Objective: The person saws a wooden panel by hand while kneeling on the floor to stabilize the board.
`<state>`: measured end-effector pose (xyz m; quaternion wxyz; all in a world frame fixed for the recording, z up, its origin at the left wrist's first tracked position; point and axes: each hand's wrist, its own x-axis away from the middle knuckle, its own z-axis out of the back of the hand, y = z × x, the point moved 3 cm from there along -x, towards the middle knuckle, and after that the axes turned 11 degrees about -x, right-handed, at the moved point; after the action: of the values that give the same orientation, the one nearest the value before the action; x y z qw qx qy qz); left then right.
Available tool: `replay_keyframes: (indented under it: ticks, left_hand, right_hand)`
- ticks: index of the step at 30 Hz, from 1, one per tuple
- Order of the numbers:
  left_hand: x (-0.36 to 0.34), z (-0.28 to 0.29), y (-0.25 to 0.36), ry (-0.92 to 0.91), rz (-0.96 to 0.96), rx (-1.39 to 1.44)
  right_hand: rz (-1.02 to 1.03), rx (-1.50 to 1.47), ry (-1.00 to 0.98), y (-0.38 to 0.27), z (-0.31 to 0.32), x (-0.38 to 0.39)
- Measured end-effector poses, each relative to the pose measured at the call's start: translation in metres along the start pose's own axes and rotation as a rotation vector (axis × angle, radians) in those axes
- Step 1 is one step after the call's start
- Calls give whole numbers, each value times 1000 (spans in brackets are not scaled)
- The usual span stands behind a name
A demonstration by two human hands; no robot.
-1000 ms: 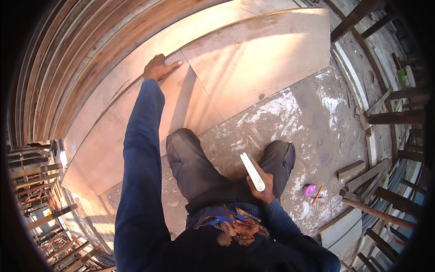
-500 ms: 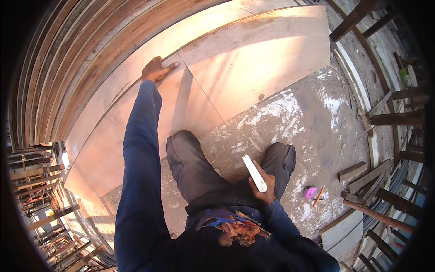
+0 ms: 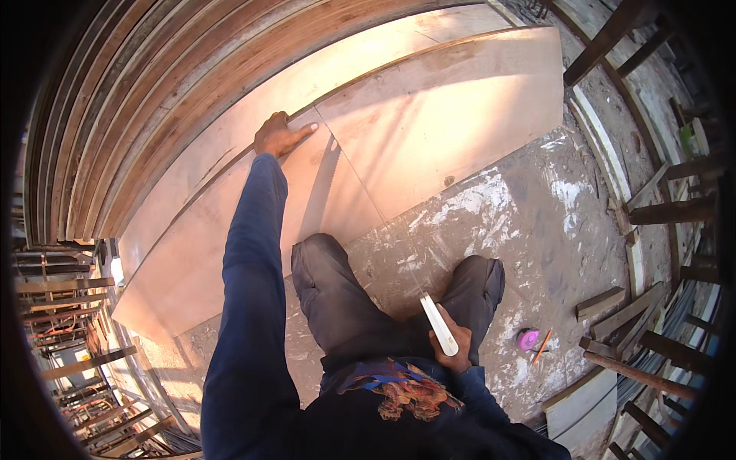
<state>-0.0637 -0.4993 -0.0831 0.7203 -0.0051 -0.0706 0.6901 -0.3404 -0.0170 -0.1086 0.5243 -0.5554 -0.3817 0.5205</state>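
Note:
My left hand [image 3: 282, 136] grips the far edge of a plywood sheet [image 3: 468, 107], its fingers curled over the edge and its thumb stretched out on top. My right hand [image 3: 454, 341] is closed round the white handle of a handsaw [image 3: 438, 326], low between my knees. The saw's thin blade is seen nearly edge-on, pointing up toward the sheet. A toothed blade shadow lies across the plywood, left of a straight dark line that runs from the far edge to the near edge.
Another plywood sheet [image 3: 192, 165] lies beneath the first. Long stacked boards [image 3: 146, 100] curve along the upper left. A pink tape measure [image 3: 527, 339] and an orange pencil [image 3: 542, 347] lie on the paint-smeared floor [image 3: 529, 222] at right, near wood offcuts [image 3: 600, 303].
The saw and my right hand have drawn back slightly toward me. The whole view has shifted a little; my left hand keeps its place on the plywood edge.

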Motion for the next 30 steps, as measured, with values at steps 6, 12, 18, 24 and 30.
replay_keyframes:
  ticks: [6,12,18,24,30]
  left_hand:
    - [36,13,7,49,-15,10]
    - [50,24,12,134,-43,-15]
    - [61,27,17,50,-9,-9]
    - [94,33,24,211,-55,-56]
    - [91,31,21,225,-48,-26]
  right_hand:
    - [-6,20,-30,40,-20,-30]
    - [-156,73,-44,33,-8,-6]
    - [90,30,-17,-11,12,-7]
    - [15,1,34,24,-75,-143]
    - [-110,-9,-48,1,-28,-32]
